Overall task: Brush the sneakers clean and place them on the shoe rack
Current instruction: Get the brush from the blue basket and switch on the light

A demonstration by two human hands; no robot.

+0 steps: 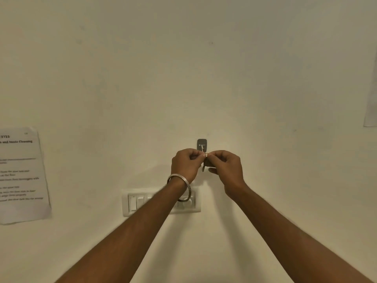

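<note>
Both my hands are raised to a cream wall, just below a small grey adhesive hook (202,144). My left hand (186,164), with a metal bangle on its wrist, and my right hand (225,167) each pinch a thin loop (206,154) between fingertips and thumb. A small dark object (204,165) hangs from that loop between the hands; too little of it shows to tell what it is. No sneakers and no shoe rack are in view.
A white switch panel (136,202) sits on the wall under my left forearm. A printed paper sheet (22,176) is stuck at the left, and another sheet's edge (371,99) shows at the far right.
</note>
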